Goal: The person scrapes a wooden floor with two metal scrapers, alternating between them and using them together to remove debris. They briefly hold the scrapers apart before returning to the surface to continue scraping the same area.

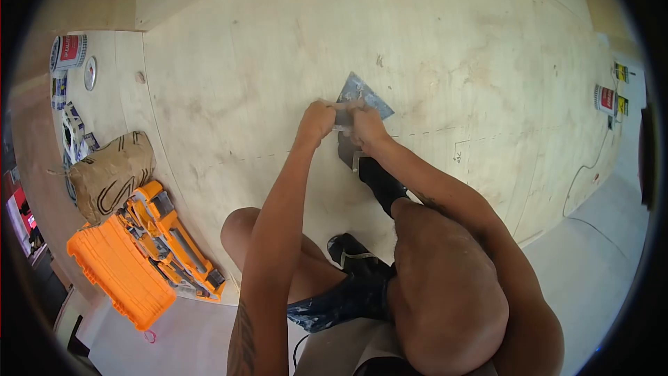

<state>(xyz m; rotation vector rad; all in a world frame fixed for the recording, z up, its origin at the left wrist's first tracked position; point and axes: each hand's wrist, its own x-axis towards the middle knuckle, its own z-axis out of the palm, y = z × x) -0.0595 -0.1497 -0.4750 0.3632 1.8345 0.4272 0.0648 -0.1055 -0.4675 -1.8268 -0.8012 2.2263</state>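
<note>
A wide metal scraper blade (pixel 367 95), smeared with pale residue, is held just above or against the plywood surface (pixel 243 83); contact cannot be made out. My left hand (pixel 319 122) is closed near the left side of the blade, with its fingers round a small pale-edged tool whose shape is partly hidden. Close beside it, my right hand (pixel 367 124) grips the scraper at its lower edge, hiding the handle. The two hands nearly touch. Below them is my black shoe (pixel 346 150).
An open orange case (pixel 122 271) and a brown paper sack (pixel 115 170) lie at the left. Tins stand at the far left (pixel 69 52) and far right (pixel 605 99). A thin cable (pixel 579 184) runs down the right side.
</note>
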